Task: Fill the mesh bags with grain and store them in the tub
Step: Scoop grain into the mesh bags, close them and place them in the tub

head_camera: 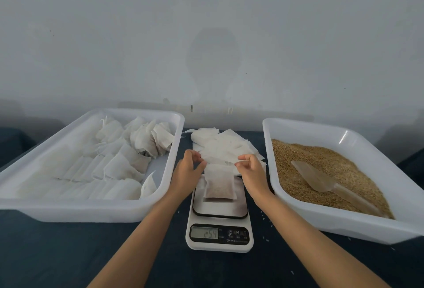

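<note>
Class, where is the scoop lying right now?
In the head view, the scoop lies on the grain in the right-hand tub, beyond the right hand.

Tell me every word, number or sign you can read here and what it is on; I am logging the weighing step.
"254", faint grey digits, my best reading: display of the kitchen scale.
"M" and "T", beside a power symbol: button panel of the scale, right of the display.
Small print under the buttons and along the panel's bottom edge: too small and blurred to read.
Filled mesh bag on the scale, both tubs, the scoop: no text visible.
</note>
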The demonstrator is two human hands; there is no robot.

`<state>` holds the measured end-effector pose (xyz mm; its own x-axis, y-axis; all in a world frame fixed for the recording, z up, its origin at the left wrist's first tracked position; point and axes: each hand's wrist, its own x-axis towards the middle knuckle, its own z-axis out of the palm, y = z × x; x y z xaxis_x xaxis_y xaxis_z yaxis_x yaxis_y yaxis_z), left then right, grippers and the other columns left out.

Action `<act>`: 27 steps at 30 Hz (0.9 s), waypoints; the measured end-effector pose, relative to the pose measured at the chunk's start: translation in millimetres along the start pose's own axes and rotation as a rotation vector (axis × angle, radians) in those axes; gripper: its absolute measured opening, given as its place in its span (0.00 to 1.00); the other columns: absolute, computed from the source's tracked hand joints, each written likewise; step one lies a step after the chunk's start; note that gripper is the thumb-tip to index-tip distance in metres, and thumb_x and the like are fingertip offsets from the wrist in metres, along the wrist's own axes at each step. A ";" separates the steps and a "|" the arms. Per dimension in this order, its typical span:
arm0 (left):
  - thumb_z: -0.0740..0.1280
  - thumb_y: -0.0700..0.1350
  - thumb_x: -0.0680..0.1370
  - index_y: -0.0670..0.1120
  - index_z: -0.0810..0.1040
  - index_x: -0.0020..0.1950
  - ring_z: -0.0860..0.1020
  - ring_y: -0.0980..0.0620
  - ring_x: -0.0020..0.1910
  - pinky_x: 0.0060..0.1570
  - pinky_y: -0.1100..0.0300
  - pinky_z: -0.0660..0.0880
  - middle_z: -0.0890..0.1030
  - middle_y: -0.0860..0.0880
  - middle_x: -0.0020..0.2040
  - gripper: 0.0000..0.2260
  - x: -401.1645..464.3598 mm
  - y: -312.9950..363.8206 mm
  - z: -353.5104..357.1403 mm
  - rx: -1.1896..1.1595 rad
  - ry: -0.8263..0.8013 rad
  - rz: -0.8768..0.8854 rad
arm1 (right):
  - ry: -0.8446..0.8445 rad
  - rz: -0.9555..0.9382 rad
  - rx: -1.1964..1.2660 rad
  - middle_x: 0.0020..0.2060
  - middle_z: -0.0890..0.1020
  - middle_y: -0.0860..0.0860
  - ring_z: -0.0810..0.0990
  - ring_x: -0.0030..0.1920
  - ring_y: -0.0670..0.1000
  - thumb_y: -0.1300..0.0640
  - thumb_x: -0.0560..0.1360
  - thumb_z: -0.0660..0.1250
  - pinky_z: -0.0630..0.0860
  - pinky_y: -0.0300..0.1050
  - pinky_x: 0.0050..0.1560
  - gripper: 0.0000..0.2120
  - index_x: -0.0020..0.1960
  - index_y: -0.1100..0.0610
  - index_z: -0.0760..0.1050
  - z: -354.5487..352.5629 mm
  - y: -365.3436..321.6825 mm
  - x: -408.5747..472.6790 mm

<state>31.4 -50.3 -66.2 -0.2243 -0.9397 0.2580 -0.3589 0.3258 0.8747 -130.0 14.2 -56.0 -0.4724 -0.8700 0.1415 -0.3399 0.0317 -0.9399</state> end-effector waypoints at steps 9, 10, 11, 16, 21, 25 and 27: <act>0.71 0.52 0.73 0.47 0.70 0.58 0.75 0.49 0.52 0.60 0.54 0.68 0.75 0.53 0.46 0.19 -9.0 15.8 11.3 0.282 -0.097 -0.070 | -0.045 -0.028 -0.072 0.37 0.77 0.50 0.76 0.39 0.45 0.64 0.73 0.69 0.69 0.29 0.38 0.12 0.54 0.55 0.71 11.6 -2.0 -5.8; 0.71 0.51 0.73 0.47 0.70 0.58 0.75 0.49 0.52 0.60 0.54 0.68 0.74 0.53 0.46 0.18 -9.7 19.3 12.9 0.270 -0.079 -0.059 | -0.035 -0.054 -0.055 0.37 0.78 0.50 0.77 0.40 0.45 0.65 0.73 0.69 0.70 0.28 0.38 0.12 0.53 0.55 0.71 11.1 -5.9 -6.1; 0.71 0.50 0.73 0.48 0.71 0.57 0.74 0.50 0.52 0.58 0.55 0.69 0.74 0.53 0.46 0.17 -10.6 23.5 14.2 0.239 -0.065 -0.054 | -0.023 -0.078 -0.036 0.38 0.79 0.51 0.77 0.40 0.46 0.66 0.73 0.69 0.71 0.28 0.38 0.12 0.52 0.55 0.70 10.3 -10.7 -6.1; 0.66 0.48 0.77 0.49 0.72 0.47 0.72 0.57 0.37 0.32 0.67 0.65 0.74 0.55 0.39 0.05 -16.3 53.1 15.7 0.112 0.047 0.017 | 0.053 -0.213 0.049 0.41 0.80 0.52 0.79 0.43 0.47 0.69 0.74 0.66 0.73 0.28 0.41 0.12 0.51 0.56 0.71 9.9 -44.4 -2.1; 0.59 0.51 0.80 0.46 0.68 0.42 0.71 0.50 0.35 0.34 0.57 0.62 0.74 0.52 0.35 0.11 -6.4 83.5 -14.2 0.245 0.254 0.086 | 0.045 -0.291 0.153 0.42 0.79 0.51 0.78 0.43 0.45 0.70 0.74 0.65 0.73 0.29 0.44 0.09 0.52 0.60 0.73 33.7 -89.7 13.5; 0.58 0.46 0.79 0.45 0.67 0.46 0.72 0.44 0.39 0.38 0.55 0.65 0.74 0.47 0.39 0.05 18.8 83.2 -69.4 0.324 0.195 -0.006 | -0.023 -0.337 0.168 0.41 0.77 0.48 0.76 0.41 0.43 0.69 0.74 0.65 0.70 0.26 0.41 0.08 0.49 0.58 0.72 71.2 -123.2 22.2; 0.59 0.43 0.79 0.43 0.68 0.48 0.78 0.40 0.40 0.41 0.50 0.74 0.77 0.42 0.41 0.04 29.0 73.8 -98.9 0.262 0.140 -0.093 | -0.075 -0.343 0.148 0.42 0.78 0.50 0.76 0.42 0.46 0.69 0.74 0.65 0.70 0.27 0.42 0.08 0.49 0.58 0.72 92.2 -132.4 21.3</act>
<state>88.0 -63.7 46.4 -0.0588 -0.9659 0.2521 -0.5974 0.2364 0.7663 -20.1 -53.8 42.8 -0.2892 -0.8514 0.4376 -0.3440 -0.3341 -0.8775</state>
